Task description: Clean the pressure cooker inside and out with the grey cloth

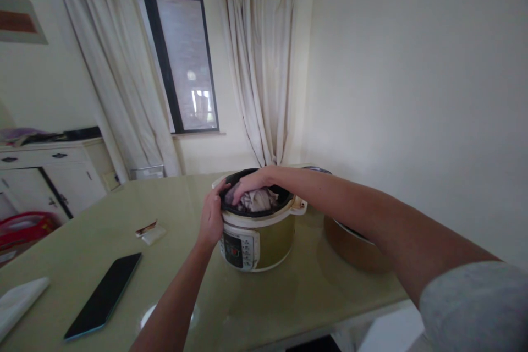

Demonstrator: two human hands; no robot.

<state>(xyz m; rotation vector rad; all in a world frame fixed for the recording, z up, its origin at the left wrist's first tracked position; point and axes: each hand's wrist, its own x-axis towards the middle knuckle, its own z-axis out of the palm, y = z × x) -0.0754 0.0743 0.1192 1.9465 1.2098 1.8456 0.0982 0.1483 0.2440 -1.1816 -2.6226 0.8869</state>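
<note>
An electric pressure cooker [276, 236] without its lid stands upright on the table, its control panel [239, 250] facing me. My left hand [212, 214] grips its left rim, thumb outside and fingertips over the edge. Inside the dark inner pot [286, 196] my right hand [249, 182] presses a bunched, light patterned cloth [259, 199] against the wall. The fingers of that hand are curled on the cloth, and their tips are partly hidden in it.
A brown round pot [350, 247] sits right of the cooker, partly behind my right forearm. On the left of the table [177, 269] lie a dark tablet [105, 294], a small torn packet [150, 232] and a white item [20, 302]. A wall rises at the right.
</note>
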